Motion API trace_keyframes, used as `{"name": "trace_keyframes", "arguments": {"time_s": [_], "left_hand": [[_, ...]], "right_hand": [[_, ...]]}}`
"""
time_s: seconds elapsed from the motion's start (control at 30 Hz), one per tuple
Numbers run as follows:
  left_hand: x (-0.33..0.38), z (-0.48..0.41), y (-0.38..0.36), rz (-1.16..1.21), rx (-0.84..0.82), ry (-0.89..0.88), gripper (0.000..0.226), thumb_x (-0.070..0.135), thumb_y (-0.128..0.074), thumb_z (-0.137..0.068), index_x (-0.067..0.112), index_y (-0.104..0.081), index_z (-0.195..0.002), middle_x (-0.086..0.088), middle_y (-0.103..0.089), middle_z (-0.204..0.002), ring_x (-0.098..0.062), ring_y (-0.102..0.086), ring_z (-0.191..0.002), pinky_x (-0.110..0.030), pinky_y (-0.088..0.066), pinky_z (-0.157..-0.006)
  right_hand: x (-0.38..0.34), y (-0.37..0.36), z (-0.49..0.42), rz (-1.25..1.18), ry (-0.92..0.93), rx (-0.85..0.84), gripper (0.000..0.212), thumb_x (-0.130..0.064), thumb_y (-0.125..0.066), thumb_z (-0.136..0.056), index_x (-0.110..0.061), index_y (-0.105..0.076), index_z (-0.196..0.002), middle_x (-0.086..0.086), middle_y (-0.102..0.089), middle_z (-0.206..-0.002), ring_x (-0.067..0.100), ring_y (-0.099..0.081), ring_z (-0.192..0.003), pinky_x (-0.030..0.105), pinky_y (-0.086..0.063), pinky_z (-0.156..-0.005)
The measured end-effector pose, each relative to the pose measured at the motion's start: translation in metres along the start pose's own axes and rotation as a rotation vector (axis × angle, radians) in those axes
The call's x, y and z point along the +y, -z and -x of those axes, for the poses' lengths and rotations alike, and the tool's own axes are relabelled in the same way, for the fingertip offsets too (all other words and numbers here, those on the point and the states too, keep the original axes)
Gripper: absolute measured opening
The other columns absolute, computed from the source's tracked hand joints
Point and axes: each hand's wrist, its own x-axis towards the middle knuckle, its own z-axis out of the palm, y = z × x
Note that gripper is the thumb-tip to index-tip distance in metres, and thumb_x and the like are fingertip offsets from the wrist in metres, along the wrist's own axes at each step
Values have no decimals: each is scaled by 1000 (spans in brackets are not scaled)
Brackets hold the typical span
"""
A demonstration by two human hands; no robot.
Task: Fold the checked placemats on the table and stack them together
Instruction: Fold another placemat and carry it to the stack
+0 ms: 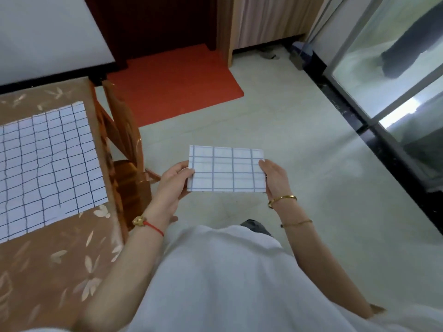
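1. The person holds the folded placemat [226, 168] in the air, out over the floor [299, 140] and to the right of the table [60, 259]. It is a neat small rectangle, level with its check lines facing up.
2. The left hand [173, 179] pinches the left edge, thumb on top and fingers underneath. The right hand [275, 178] is clamped on the right edge in the same way. Both grips sit on the cloth and neither hand is free.
3. The second, flat placemat [48, 164] lies spread on the table, not yet folded, with its near corner close to the table edge.
4. The step in hand looks like finishing this fold and setting it down. For a good result, the thumbs should press the layers tight so that none slips out.
5. The edges should be squared before release, using the check lines as a guide.
6. A bare patch of table beside the flat placemat looks the best landing spot, well clear of the chair [127, 164].
7. The fold should go down flat, with both hands letting go together so it does not spring open.
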Motion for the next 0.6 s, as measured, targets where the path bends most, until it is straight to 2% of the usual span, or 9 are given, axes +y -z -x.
{"name": "trace_keyframes", "arguments": {"time_s": [0.13, 0.23, 0.33, 0.4, 0.47, 0.53, 0.6], "left_hand": [[28, -41, -5, 55, 112, 13, 19, 10, -53, -97, 20, -67, -108, 4, -69, -90, -9, -64, -81, -21, -54, -66], [46, -78, -10, 83, 163, 17, 19, 11, -54, -97, 24, -68, -97, 4, -70, -89, -11, -64, -82, -22, -51, -65], [71, -125, -20, 111, 202, 12, 20, 11, -54, -96, 23, -69, -98, 0, -72, -94, -15, -66, -89, -25, -52, -69], [87, -151, -26, 123, 223, 7, 20, 12, -54, -96, 22, -69, -105, -2, -71, -96, -16, -66, -89, -23, -51, -64], [110, -181, -34, 141, 249, 6, 22, 12, -53, -97, 21, -67, -111, -2, -70, -93, -15, -65, -81, -19, -48, -52], [133, -208, -42, 178, 285, 6, 23, 11, -53, -96, 21, -68, -110, 0, -69, -84, -13, -63, -70, -16, -45, -42], [158, -235, -48, 234, 339, 0, 20, 10, -54, -96, 21, -69, -103, 3, -69, -80, -12, -63, -69, -15, -46, -42]], "right_hand": [[-26, -28, -62, 35, -11, -105, 26, -16, -54, -96, -16, -63, -71, -6, -62, -65, 14, -57, -65, 27, -45, -65], [-44, -48, -113, 68, -20, -156, 30, -15, -53, -96, -17, -60, -67, -7, -58, -60, 11, -54, -59, 24, -43, -60], [-70, -68, -174, 98, -4, -235, 35, -16, -53, -96, -19, -62, -63, -6, -57, -61, 12, -53, -61, 27, -42, -62], [-88, -80, -209, 129, -1, -282, 44, -16, -53, -96, -22, -61, -53, -7, -53, -57, 13, -48, -59, 28, -38, -60], [-112, -95, -249, 173, 7, -319, 45, -18, -53, -95, -23, -53, -50, -6, -44, -57, 14, -39, -57, 29, -31, -60], [-137, -110, -287, 214, 28, -354, 42, -20, -53, -95, -24, -42, -54, -5, -36, -57, 13, -32, -55, 29, -26, -57], [-161, -129, -324, 249, 42, -389, 47, -19, -52, -95, -25, -39, -51, -8, -34, -53, 12, -30, -52, 30, -24, -54]]}}
